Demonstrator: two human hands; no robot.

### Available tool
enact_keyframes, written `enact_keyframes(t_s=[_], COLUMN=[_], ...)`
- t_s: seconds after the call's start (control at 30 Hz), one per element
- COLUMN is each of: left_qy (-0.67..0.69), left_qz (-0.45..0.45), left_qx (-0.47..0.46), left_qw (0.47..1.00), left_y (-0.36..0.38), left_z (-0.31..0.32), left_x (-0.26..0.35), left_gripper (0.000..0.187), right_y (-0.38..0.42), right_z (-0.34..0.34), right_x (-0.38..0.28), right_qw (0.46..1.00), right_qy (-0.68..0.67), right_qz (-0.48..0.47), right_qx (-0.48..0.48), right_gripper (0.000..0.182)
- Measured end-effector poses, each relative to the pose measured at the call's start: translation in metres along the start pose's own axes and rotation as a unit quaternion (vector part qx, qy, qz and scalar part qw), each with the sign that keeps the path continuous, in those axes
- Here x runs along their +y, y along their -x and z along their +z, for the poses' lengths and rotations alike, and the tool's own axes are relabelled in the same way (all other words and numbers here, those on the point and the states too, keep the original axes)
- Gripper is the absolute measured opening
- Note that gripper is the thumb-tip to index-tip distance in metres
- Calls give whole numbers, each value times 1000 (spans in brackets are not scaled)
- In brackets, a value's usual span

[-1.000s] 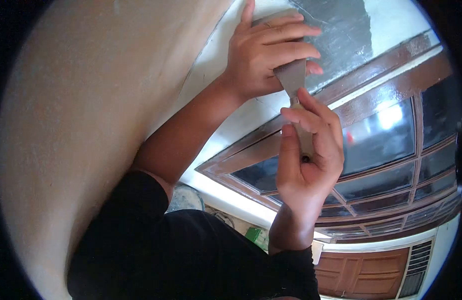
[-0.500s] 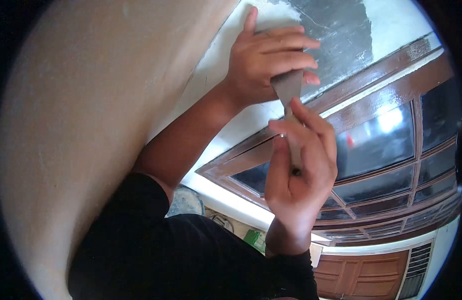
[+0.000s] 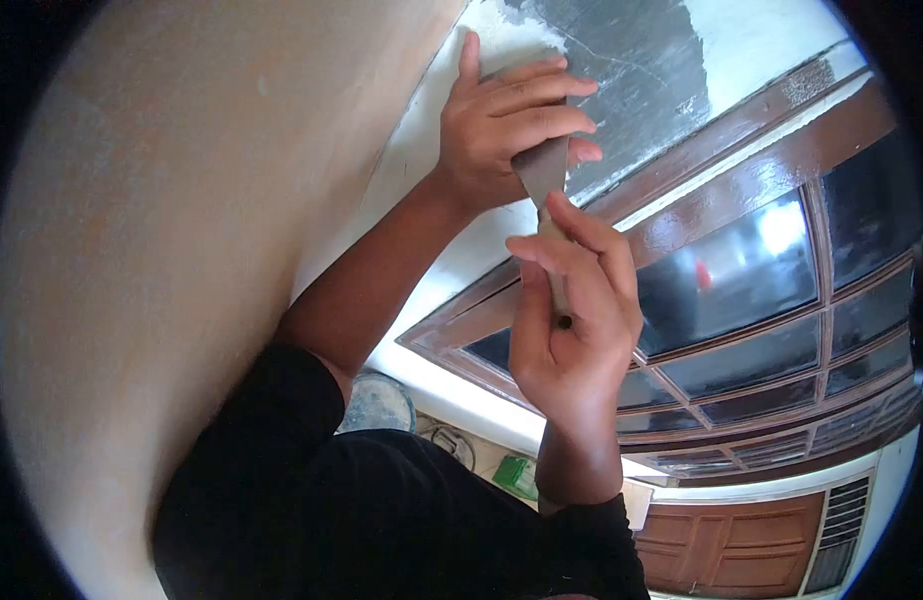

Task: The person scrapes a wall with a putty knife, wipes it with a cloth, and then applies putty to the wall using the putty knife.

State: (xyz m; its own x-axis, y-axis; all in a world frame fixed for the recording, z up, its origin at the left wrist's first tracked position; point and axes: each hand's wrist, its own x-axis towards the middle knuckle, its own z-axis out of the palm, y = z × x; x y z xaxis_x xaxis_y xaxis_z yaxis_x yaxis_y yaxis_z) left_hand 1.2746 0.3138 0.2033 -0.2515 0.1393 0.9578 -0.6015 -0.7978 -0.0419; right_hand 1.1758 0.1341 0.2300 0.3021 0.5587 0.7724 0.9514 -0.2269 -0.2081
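My right hand [image 3: 582, 310] is closed around the pale handle [image 3: 557, 270] of a scraper, which points up and slightly left. The scraper's grey metal blade [image 3: 544, 168] widens toward my left hand [image 3: 512, 120]. That hand has its fingers stretched out and partly spread across the blade, hiding its far part, and one fingertip shows beyond the blade's right side. Behind the fingers is a white wall [image 3: 742, 60] with a rough-edged grey patch [image 3: 652, 80]. Whether the blade touches this surface cannot be made out.
A beige surface [image 3: 202, 180] fills the left side. Brown-framed window panes [image 3: 732, 280] run along the right. Lower down are a round, stained container [image 3: 380, 405], a green item [image 3: 517, 476], a cable [image 3: 452, 445] and a brown panelled door [image 3: 727, 545].
Both hands and the scraper have shifted slightly left in the view, keeping nearly the same pose. The wall patch and window frame have also shifted left.
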Motion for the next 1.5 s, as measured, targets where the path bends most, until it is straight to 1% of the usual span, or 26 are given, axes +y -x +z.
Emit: enact_keyframes(t_s=[0.07, 0.2, 0.27, 0.37, 0.43, 0.5, 0.53, 0.57, 0.63, 0.67, 0.7, 0.77, 0.9, 1.0, 1.1, 1.17, 1.3, 1.37, 1.4, 1.47, 1.5], left_qy=[-2, -1, -23, -17, 2, -22, -22, -20, -22, -27, -21, -19, -36, -40, -38, -33, -40, -42, -32, -34, -35], left_qz=[-2, 0, 15, 12, 36, 31, 46, 55, 23, 23, 40, 27, 12, 28, 23, 8, 26, -4, 6, 12, 18], left_qx=[0, 18, 24, 23, 3, 13, 24, 7, 16, 3, -13, 34, 40, -1, 18, 4, 8, 20, 6, -10, -8], left_qw=[1000, 1000, 999, 1000, 999, 999, 998, 998, 999, 999, 999, 999, 998, 999, 999, 999, 999, 999, 999, 999, 999], left_y=[-1, -1, -2, -1, -3, -3, -6, -6, -8, -8, -6, -1, 2, 4, 0, 2, -2, -5, -4, -1, -2], left_z=[-1, 2, 2, 3, 3, 4, 4, 3, 3, 1, 3, 7, 8, 7, 6, 4, 6, 0, -1, -3, -1], left_x=[0, 0, -4, 2, 3, -5, -10, -9, -9, -3, -3, -5, -6, -2, -7, -3, -6, -3, -3, 0, 0], left_gripper=[22, 23, 23, 22, 21, 21, 20, 20, 20, 20, 20, 20, 19, 21, 22, 22, 21, 19, 16, 16, 17], right_y=[-1, 0, -3, 3, 5, 1, -2, -1, -1, 0, 1, 2, 3, 8, 3, 3, -2, -3, 0, 2, 0], right_z=[4, 2, 5, -1, -2, -2, 1, 0, -2, -5, -3, 3, -1, -1, -1, -4, -8, -9, -9, -9, -8], right_x=[0, 3, 6, 3, -1, 2, 1, -1, -4, -5, -4, 3, 8, 6, 5, 1, 3, -2, -1, -1, -1], right_qw=[1000, 1000, 999, 1000, 999, 1000, 1000, 1000, 999, 1000, 999, 1000, 999, 999, 1000, 999, 999, 998, 998, 999, 999], right_qy=[21, -10, 33, -12, -37, 11, 3, -9, -35, -21, -29, -10, -45, -39, -25, -34, -39, -32, -43, -15, -21], right_qz=[-4, -12, -32, -20, 1, -9, -2, 4, -20, -18, -15, -5, 1, 4, 9, -6, -2, 9, 18, -20, -15], right_qx=[1, 10, 14, 13, 38, 1, -9, 5, 13, 14, 36, 14, 13, 22, 5, -3, -8, -53, -50, -33, -22], right_gripper=[25, 25, 27, 26, 26, 26, 27, 27, 27, 26, 26, 26, 27, 28, 28, 29, 30, 30, 30, 29, 29])
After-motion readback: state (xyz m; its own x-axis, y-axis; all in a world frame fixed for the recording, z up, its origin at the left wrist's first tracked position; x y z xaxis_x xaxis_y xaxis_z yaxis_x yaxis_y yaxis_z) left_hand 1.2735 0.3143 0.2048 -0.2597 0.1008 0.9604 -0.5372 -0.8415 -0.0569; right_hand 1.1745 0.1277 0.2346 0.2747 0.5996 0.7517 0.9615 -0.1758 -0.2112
